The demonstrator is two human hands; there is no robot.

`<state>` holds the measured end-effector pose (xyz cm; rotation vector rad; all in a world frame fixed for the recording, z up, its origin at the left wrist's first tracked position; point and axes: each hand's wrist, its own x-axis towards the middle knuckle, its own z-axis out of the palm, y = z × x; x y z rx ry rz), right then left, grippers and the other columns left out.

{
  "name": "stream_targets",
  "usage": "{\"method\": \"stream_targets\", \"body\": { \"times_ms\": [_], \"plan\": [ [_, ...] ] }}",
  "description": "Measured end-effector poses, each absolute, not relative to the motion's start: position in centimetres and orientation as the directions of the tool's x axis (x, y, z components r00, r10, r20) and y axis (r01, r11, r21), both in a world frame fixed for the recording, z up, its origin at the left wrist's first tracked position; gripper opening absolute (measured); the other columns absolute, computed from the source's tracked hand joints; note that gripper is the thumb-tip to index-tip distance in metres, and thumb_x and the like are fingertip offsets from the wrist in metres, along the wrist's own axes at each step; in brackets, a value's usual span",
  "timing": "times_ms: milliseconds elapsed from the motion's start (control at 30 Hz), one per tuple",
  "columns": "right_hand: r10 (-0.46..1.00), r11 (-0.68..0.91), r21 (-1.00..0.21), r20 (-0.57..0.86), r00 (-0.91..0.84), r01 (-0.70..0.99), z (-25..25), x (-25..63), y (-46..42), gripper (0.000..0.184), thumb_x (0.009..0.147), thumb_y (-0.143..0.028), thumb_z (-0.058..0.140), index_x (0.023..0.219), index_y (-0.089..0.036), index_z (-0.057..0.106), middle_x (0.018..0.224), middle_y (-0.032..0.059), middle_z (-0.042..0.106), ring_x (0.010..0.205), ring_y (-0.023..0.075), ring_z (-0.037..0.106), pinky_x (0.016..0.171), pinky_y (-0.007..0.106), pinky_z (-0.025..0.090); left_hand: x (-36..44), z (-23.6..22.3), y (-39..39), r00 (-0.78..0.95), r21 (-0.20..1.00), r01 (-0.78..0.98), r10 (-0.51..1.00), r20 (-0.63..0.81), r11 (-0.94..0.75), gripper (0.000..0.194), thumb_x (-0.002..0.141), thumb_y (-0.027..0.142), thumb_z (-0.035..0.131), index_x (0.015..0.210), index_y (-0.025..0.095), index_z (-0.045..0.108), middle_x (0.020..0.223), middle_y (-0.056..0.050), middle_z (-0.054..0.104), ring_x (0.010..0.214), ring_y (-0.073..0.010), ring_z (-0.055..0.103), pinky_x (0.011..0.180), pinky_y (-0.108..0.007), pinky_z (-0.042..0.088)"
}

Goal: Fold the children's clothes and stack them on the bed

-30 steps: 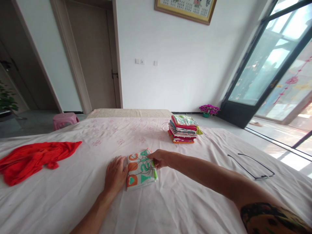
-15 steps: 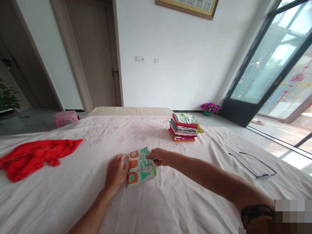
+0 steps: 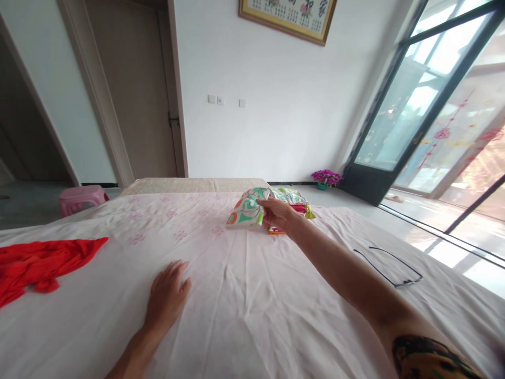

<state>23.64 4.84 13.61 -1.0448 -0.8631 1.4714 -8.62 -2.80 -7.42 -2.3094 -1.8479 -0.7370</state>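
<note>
One right hand (image 3: 277, 212) pinches a folded, green-and-orange-printed white cloth (image 3: 246, 208) near multicoloured stacked fabrics (image 3: 294, 197); apart, the left hand (image 3: 167, 292) lies open on a pale sheet (image 3: 244, 316).

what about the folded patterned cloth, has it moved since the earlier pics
Yes, the folded patterned cloth in the right hand moved forward and right, toward the stack of folded cloths.

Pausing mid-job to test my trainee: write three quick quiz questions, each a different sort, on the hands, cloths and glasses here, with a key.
1. The right hand is:
a) lying flat and empty
b) gripping a patterned cloth
c) off the picture
2. True or false: the glasses lie on the sheet with their arms unfolded.
3. Fill in: the crumpled cloth at the left edge is ____.
Key: 1 b; 2 true; 3 red
</note>
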Motion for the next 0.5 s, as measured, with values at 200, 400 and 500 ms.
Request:
{"method": "stream_targets", "body": {
  "times_ms": [200, 400, 500],
  "plan": [
    [0.856, 0.328, -0.877, 0.119, 0.504, -0.351, 18.7, 29.5, 9.6, 0.02, 0.084, -0.009, 0.066, 0.082, -0.02, 0.049, 0.07, -0.0058, 0.061, 0.053, 0.0053, 0.057, 0.049, 0.013, 0.05, -8.7, -7.9, -2.7, 0.159, 0.224, 0.931, 0.873, 0.461, -0.287, 0.044, 0.093, 0.032, 0.036, 0.125, 0.015, 0.06, 0.135, -0.012, 0.061, 0.131, -0.0252, 0.052, 0.112, -0.044, 0.036],
    [0.713, 0.194, -0.936, -0.071, 0.698, -0.293, 13.7, 33.5, 11.5, 0.029, 0.079, -0.011, 0.066, 0.08, -0.023, 0.04, 0.066, -0.009, 0.052, 0.055, 0.0069, 0.056, 0.053, 0.017, 0.054, -8.6, -8.2, -2.5, 0.149, 0.244, 0.926, 0.874, 0.462, -0.287, 0.046, 0.092, 0.033, 0.034, 0.127, 0.015, 0.06, 0.136, -0.012, 0.061, 0.131, -0.0261, 0.052, 0.112, -0.046, 0.037],
    [0.737, 0.142, -0.957, -0.067, 0.672, -0.251, 11.7, 34.4, 11.8, 0.029, 0.079, -0.014, 0.066, 0.082, -0.024, 0.039, 0.068, -0.0088, 0.051, 0.057, 0.0071, 0.055, 0.052, 0.017, 0.053, -8.7, -8.3, -2.4, 0.163, 0.239, 0.923, 0.87, 0.466, -0.301, 0.047, 0.092, 0.034, 0.034, 0.127, 0.015, 0.06, 0.136, -0.012, 0.061, 0.131, -0.0262, 0.052, 0.112, -0.045, 0.037]
  ]
}}
